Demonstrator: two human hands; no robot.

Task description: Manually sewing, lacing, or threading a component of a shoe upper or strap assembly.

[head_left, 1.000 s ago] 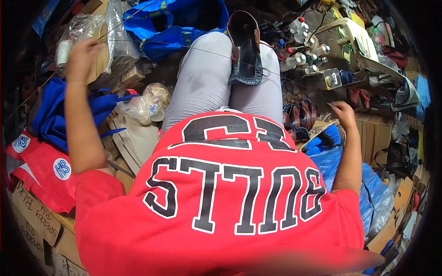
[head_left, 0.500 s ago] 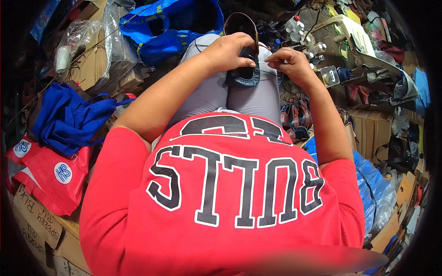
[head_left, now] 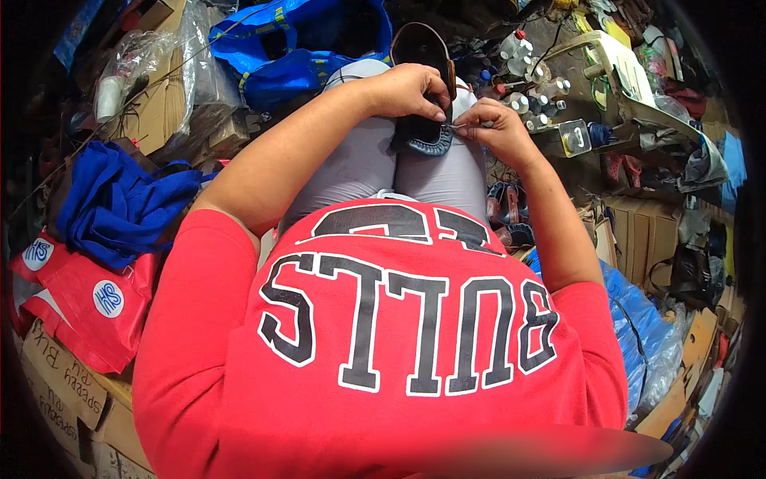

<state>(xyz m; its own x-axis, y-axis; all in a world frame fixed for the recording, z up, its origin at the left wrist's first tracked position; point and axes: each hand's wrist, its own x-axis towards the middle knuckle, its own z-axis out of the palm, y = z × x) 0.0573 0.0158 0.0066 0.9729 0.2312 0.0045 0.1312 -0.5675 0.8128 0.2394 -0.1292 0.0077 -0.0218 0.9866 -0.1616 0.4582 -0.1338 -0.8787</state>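
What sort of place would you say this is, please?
Probably a cluttered shoe-making or repair workspace: a dark, open, leather-looking shoe rests on the grey-trousered lap, brown-and-black shoes sit at right, and capped, translucent plastic bottles cluster nearby.

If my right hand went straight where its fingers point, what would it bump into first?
Probably the dark shoe on the lap; whether the right hand touches it is hard to tell.

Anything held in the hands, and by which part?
The left hand seems to hold the dark shoe by its right edge, partway along. The right hand is at that edge too; whether it pinches anything is too small to tell.
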